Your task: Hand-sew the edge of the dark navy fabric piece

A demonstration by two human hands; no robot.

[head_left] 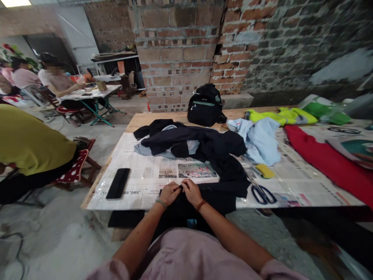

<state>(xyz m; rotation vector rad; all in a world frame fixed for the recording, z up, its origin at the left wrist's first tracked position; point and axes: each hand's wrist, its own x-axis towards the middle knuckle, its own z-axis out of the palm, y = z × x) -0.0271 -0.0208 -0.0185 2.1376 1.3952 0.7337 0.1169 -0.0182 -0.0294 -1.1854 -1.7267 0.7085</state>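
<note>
I am far away, and I look out through the head camera at a big rough brick wall (177,50). Below it is a gray floor (49,233). A wooden table (131,123) fills the middle, and newspaper (145,171) covers most of it, with bare wood at the back. On my left, a person in a yellow-green top (35,140) sits on a stool. More people sit by a smaller table (113,90) far back.

On the newspaper lies dark cloth (198,140) in a heap, and dark cloth also hangs over the near edge. A long red cloth (323,159) lies to the right. A black bag (205,105) stands behind the heap, beside the wall. The left hand (168,194) and right hand (191,191) almost meet at the near edge; I see their fingers closed, pinching the dark cloth. Blue-handled scissors (264,193) lie to the right, near a small yellow block (264,171).
</note>
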